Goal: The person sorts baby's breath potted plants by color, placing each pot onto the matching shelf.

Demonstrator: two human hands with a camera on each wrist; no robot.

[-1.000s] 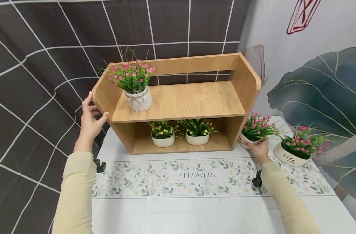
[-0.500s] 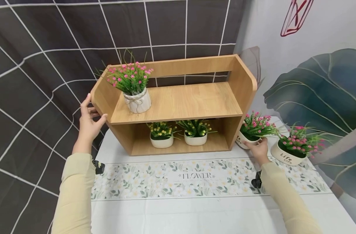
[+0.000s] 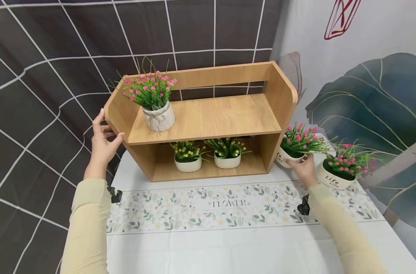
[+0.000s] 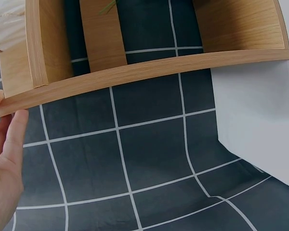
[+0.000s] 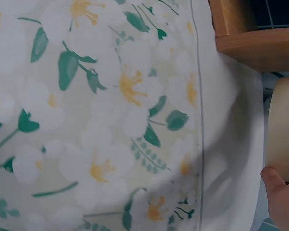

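My left hand (image 3: 103, 148) grips the left side panel of a two-tier wooden shelf (image 3: 211, 118), thumb in front and fingers behind; the left wrist view shows its fingertips on the panel's edge (image 4: 130, 74). Just right of the shelf, my right hand (image 3: 304, 169) holds a cream oval pot (image 3: 287, 155) of pink flowers (image 3: 304, 139) by its near side. Dark lettering marks this pot. Only the thumb (image 5: 273, 180) and part of the pot (image 5: 284, 125) show in the right wrist view.
On the upper shelf stands a white pot (image 3: 160, 118) with pink flowers. Two small pots (image 3: 188, 165) with yellow flowers sit below. A second "Life" pot (image 3: 334, 180) is right of my hand. A floral runner (image 3: 228, 213) crosses the white table (image 3: 221, 251).
The right hand and its flower pot have shifted slightly up and to the right relative to the shelf. The left hand keeps its grip on the side panel. The head view has turned a little.
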